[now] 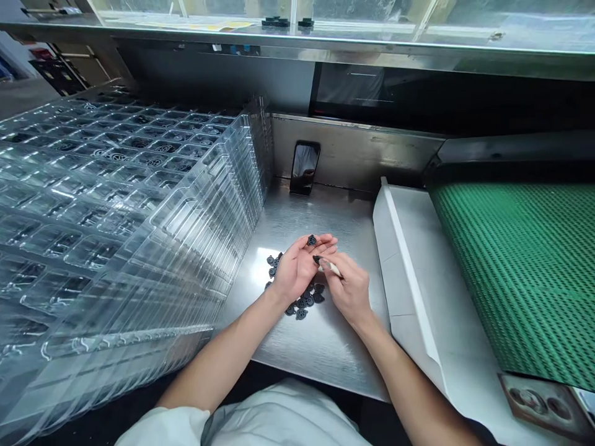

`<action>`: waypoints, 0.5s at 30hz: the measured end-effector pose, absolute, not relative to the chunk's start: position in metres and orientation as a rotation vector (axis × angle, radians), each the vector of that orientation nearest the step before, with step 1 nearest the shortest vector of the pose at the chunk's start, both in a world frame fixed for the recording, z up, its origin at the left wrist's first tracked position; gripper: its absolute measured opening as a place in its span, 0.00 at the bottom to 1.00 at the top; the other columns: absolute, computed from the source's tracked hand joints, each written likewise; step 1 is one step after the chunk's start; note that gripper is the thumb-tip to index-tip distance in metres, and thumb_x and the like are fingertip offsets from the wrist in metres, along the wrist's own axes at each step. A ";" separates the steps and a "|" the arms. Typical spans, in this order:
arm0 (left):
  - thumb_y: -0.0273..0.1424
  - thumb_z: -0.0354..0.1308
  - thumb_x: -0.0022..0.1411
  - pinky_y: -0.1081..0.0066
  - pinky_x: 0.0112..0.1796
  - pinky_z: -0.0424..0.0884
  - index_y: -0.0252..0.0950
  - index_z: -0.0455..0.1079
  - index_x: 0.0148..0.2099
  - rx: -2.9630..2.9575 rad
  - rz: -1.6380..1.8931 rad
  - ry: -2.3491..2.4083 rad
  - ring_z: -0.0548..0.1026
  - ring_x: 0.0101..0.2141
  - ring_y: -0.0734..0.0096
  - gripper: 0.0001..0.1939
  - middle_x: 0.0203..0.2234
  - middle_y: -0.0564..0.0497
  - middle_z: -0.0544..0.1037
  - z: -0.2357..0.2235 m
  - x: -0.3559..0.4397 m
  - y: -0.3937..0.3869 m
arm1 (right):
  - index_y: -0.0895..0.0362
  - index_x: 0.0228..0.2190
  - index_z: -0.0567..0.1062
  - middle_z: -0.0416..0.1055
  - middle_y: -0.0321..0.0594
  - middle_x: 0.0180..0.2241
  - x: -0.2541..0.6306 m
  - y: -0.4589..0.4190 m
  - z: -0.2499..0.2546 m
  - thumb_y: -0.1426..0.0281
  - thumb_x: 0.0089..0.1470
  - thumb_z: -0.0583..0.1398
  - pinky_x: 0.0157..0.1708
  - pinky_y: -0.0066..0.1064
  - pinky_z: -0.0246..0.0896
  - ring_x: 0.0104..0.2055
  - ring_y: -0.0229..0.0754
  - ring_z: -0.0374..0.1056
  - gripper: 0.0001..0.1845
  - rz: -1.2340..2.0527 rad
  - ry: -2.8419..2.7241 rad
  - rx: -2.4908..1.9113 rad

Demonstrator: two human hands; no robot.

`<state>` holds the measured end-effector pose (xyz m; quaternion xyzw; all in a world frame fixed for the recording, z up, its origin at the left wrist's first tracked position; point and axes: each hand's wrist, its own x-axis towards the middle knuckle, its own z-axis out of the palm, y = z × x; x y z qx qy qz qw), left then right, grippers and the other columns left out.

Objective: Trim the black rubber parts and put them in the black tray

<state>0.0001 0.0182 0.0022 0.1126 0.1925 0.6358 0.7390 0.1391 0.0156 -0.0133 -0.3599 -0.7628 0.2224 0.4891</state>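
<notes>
Partly hidden: pale stick [333, 267] (dark tip [317, 260] unclear) in right hand's [349, 291] narrow grip; left hand [297, 269] open.

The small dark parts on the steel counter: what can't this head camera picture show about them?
In the head view:
The pile of small dark parts is partly hidden under the left hand and right hand.
The part at the pale tool's tip is too small to make out clearly.
Fine surface detail on every part is too small to tell.

No legible text, label, brand or number was found; the yellow-edged sheet [199, 25] was too blurred to be read.
</notes>
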 end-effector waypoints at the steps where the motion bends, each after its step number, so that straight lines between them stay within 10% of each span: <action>1: 0.28 0.57 0.66 0.58 0.56 0.70 0.30 0.74 0.37 0.249 1.405 0.431 0.77 0.52 0.55 0.07 0.45 0.39 0.80 0.002 -0.001 0.018 | 0.54 0.37 0.80 0.74 0.38 0.32 0.140 0.016 -0.012 0.69 0.68 0.58 0.34 0.33 0.63 0.33 0.42 0.69 0.10 0.560 -1.780 -0.914; 8: 0.30 0.61 0.59 0.78 0.22 0.62 0.31 0.73 0.41 0.336 1.402 0.526 0.66 0.26 0.78 0.09 0.33 0.50 0.72 0.001 -0.007 0.016 | 0.56 0.30 0.77 0.65 0.34 0.24 0.141 0.019 -0.018 0.54 0.63 0.63 0.27 0.31 0.55 0.26 0.38 0.59 0.19 0.874 -1.337 -1.079; 15: 0.36 0.67 0.61 0.79 0.20 0.45 0.33 0.76 0.49 0.766 1.280 0.688 0.52 0.21 0.82 0.17 0.23 0.58 0.60 0.003 0.005 0.006 | 0.56 0.28 0.75 0.61 0.32 0.21 0.138 0.018 -0.020 0.50 0.60 0.64 0.22 0.30 0.50 0.22 0.36 0.53 0.22 1.033 -1.237 -1.055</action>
